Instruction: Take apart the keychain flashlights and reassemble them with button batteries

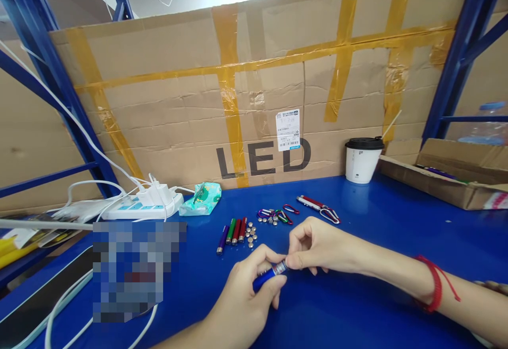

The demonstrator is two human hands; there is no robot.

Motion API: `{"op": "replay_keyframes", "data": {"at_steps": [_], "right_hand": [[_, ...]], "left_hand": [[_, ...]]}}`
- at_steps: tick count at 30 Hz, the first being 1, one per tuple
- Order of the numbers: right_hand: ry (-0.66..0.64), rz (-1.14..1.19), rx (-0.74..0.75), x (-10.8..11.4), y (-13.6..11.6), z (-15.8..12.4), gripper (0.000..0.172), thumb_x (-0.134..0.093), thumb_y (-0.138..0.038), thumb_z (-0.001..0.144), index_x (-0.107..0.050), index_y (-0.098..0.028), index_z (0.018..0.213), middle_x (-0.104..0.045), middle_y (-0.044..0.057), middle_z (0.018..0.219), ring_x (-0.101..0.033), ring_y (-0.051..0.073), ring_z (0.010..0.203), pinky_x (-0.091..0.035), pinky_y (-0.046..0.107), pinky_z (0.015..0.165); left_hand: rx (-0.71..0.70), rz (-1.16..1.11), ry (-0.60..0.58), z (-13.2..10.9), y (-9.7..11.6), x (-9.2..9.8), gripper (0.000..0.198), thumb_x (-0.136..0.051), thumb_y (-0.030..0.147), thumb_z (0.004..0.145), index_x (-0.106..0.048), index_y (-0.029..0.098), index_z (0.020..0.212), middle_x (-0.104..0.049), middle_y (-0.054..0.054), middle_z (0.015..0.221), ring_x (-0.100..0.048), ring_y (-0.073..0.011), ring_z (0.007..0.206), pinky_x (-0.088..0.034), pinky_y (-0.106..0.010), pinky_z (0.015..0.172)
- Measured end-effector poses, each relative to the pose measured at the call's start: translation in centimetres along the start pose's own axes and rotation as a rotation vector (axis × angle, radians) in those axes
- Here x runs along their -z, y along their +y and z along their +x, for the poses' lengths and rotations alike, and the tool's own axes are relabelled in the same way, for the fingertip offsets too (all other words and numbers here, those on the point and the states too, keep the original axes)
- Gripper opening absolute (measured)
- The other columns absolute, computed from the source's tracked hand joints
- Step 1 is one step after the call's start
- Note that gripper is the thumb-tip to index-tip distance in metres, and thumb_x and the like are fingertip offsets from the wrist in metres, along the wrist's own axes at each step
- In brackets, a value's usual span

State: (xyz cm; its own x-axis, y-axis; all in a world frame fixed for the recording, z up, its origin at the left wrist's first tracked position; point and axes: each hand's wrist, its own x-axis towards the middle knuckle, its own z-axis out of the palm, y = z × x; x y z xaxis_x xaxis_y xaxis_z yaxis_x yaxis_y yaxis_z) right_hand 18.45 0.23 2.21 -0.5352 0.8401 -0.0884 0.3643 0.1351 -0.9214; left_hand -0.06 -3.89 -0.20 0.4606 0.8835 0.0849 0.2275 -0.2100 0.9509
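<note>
My left hand (254, 291) holds a blue metal tube (265, 278) between thumb and fingers, its silvery end tilted up to the right. The fingertips of my right hand (313, 248) are pinched at that end; whatever lies between them is too small to make out. Beyond my left hand, blue, green and red tubes (236, 230) lie side by side, with several small round silver pieces (251, 234) just right of them. Coloured carabiner clips (281, 215) lie farther back, near more silver pieces. A red and a silver tube with a clip (317, 204) rest behind my right hand.
A white cup with a black lid (363, 161) stands at the back right, beside an open cardboard box (444, 180). At left are a power strip (138, 206), a green packet (201, 199), a phone (47, 296) and white cables. Taped cardboard (178, 121) closes off the back.
</note>
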Motion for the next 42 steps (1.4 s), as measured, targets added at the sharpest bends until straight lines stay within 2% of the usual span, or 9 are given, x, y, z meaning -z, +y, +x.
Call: {"op": "replay_keyframes", "data": {"at_steps": [12,23,30,32,36,39,42], "right_hand": [[0.149,-0.013,0.139,-0.33,0.48,0.69,0.037,-0.078,-0.046,0.058,-0.063,-0.013,0.060,-0.055,-0.002,0.047,-0.046,0.007,0.039,-0.035,0.015,0.037],[0.152,0.005,0.116,-0.41,0.40,0.62,0.036,-0.082,-0.044,0.053,-0.064,-0.013,0.059,-0.056,-0.002,0.049,-0.046,0.006,0.039,-0.036,0.016,0.037],[0.158,0.005,0.142,-0.65,0.26,0.63,0.040,-0.080,-0.049,0.055,-0.064,-0.013,0.063,-0.056,-0.002,0.052,-0.046,0.008,0.041,-0.037,0.018,0.038],[0.218,-0.067,0.219,-0.74,0.09,0.50,0.041,-0.078,-0.052,0.057,-0.064,-0.014,0.064,-0.058,-0.001,0.056,-0.046,0.008,0.044,-0.037,0.018,0.040],[0.344,-0.338,0.530,-0.76,-0.06,0.16,0.040,-0.068,-0.056,0.070,-0.067,-0.016,0.065,-0.060,0.001,0.065,-0.049,0.009,0.052,-0.038,0.020,0.048],[0.355,-0.427,0.669,-0.61,0.04,-0.03,0.036,-0.063,-0.053,0.078,-0.070,-0.018,0.076,-0.062,0.003,0.073,-0.052,0.010,0.057,-0.041,0.021,0.050],[0.341,-0.468,0.736,-0.25,0.06,-0.10,0.033,-0.060,-0.049,0.082,-0.072,-0.019,0.082,-0.062,0.005,0.079,-0.056,0.013,0.064,-0.045,0.023,0.057]], "left_hand": [[0.009,0.016,0.044,0.10,0.33,0.11,0.022,-0.047,0.034,0.080,-0.049,0.015,0.090,-0.043,0.004,0.054,-0.040,-0.0123,0.055,-0.031,-0.023,0.054],[0.006,0.077,0.064,0.12,0.05,0.20,0.030,-0.047,0.033,0.081,-0.053,0.013,0.101,-0.045,0.004,0.054,-0.043,-0.0132,0.056,-0.032,-0.025,0.057],[0.017,0.057,0.073,0.24,-0.25,0.15,0.039,-0.046,0.038,0.080,-0.055,0.010,0.105,-0.045,0.002,0.056,-0.043,-0.0136,0.057,-0.034,-0.026,0.060],[0.017,0.041,0.073,0.31,-0.14,0.18,0.038,-0.047,0.038,0.080,-0.055,0.010,0.104,-0.045,0.003,0.056,-0.043,-0.0134,0.057,-0.034,-0.026,0.061],[0.015,-0.040,0.064,0.50,0.07,0.30,0.038,-0.047,0.041,0.081,-0.054,0.011,0.103,-0.043,0.004,0.054,-0.041,-0.0123,0.056,-0.032,-0.025,0.058],[0.008,-0.078,0.048,0.58,0.03,0.34,0.039,-0.047,0.044,0.081,-0.052,0.012,0.103,-0.040,0.005,0.054,-0.038,-0.0114,0.054,-0.029,-0.024,0.055],[-0.003,-0.089,0.041,0.54,0.00,0.33,0.038,-0.048,0.044,0.082,-0.051,0.013,0.103,-0.040,0.005,0.054,-0.035,-0.0109,0.052,-0.026,-0.024,0.054]]}}
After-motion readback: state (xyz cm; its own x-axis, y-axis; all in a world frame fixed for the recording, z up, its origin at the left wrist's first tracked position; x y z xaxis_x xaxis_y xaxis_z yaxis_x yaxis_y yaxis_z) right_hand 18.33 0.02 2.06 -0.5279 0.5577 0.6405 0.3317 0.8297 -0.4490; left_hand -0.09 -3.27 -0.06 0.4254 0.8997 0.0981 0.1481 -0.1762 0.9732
